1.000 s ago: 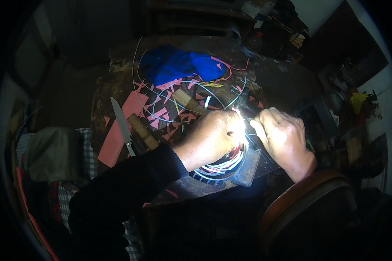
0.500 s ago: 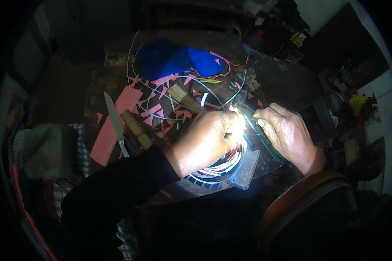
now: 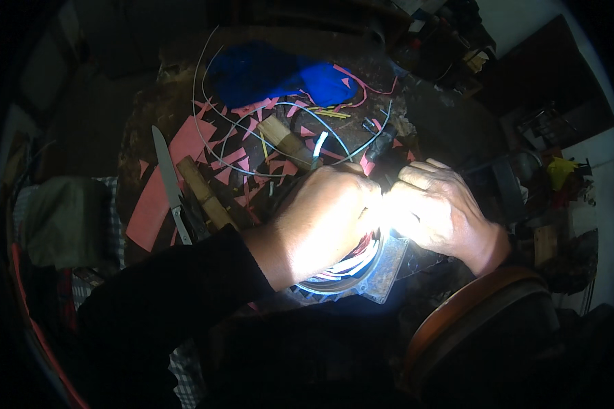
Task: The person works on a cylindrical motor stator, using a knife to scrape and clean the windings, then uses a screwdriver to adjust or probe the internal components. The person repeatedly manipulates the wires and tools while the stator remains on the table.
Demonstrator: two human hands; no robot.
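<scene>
My left hand (image 3: pixel 327 215) is closed, fingers curled above a round container (image 3: pixel 338 286) that holds white and red strips. Beside it, my right hand (image 3: pixel 443 211) has its fingers bent into a pinch, nearly meeting the left. Harsh glare and the fingers themselves hide whatever either hand grips. Below the right hand, a flat grey metal plate (image 3: pixel 387 273) juts from the container's right side. Past the hands, a long thin pale wire (image 3: pixel 280 105) loops over the table, and a short white strip (image 3: pixel 320 145) stands up near my left knuckles.
A knife (image 3: pixel 165 170) lies at the left on a pink sheet (image 3: pixel 150 208), with bamboo pieces (image 3: pixel 208 194) alongside. Pink scraps (image 3: pixel 235 160) are scattered over the dark table. A blue cloth (image 3: pixel 273 75) sits at the far side, and a small dark cylinder (image 3: pixel 382 144) lies beyond my right hand.
My right hand has moved left, closing the gap to the left hand. The thin dark and green lengths near it are now hidden. The view has shifted slightly.
</scene>
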